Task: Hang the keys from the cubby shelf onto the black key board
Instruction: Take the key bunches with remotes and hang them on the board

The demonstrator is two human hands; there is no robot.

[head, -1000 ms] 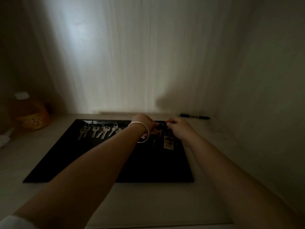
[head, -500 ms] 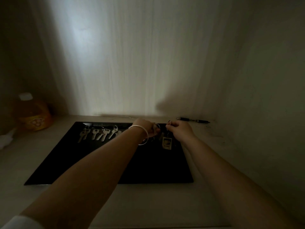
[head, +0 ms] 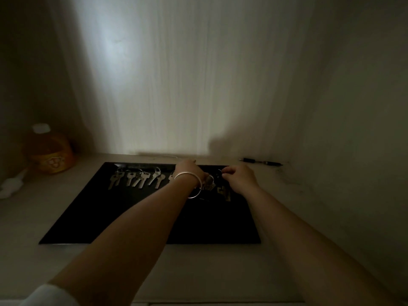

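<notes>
A black key board (head: pixel 123 217) lies flat on the pale shelf inside a dim cubby. Several silver keys (head: pixel 136 178) hang in a row along its far left edge. My left hand (head: pixel 191 171), with a silver bangle on the wrist, reaches to the board's far edge at the middle; its fingers are hidden behind the hand. My right hand (head: pixel 239 176) pinches a dark key ring at the far edge, and a tagged key (head: pixel 224 192) hangs from that ring onto the board. A second ring with keys (head: pixel 208 184) lies between my two hands.
An orange bottle with a white cap (head: pixel 49 151) stands at the back left. A black pen (head: pixel 260 161) lies along the back wall at the right. White cloth (head: pixel 10 186) sits at the left edge. The cubby's walls close in at the back and the right.
My left hand has slid forward to the board's far edge. My right hand stays pinching the ring, and the tagged key has shifted slightly toward me.
</notes>
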